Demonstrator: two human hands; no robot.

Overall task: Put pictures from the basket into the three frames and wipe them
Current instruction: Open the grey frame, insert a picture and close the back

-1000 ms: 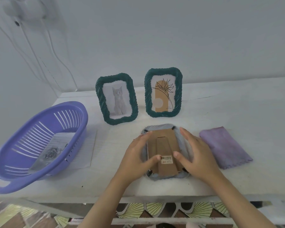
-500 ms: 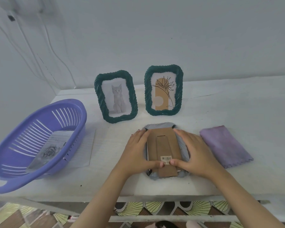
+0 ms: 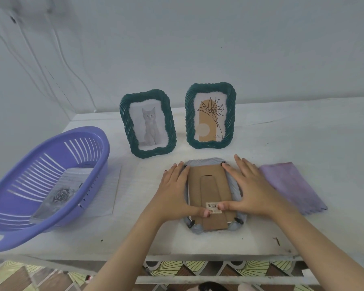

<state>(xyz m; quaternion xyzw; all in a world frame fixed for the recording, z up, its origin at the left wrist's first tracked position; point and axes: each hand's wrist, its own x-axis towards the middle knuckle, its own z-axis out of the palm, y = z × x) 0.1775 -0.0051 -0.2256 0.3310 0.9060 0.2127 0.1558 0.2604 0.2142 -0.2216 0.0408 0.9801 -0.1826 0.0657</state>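
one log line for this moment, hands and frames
left hand: flat on grey frame back | right hand: same | grey frame: face down | green frames: upright, filled | cloth: untouched

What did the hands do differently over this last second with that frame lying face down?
Both hands spread outward: the left hand and right hand slid their fingers up along the sides of the face-down frame, thumbs meeting near the barcode sticker. The frame, basket, cloth and two standing frames stayed put.
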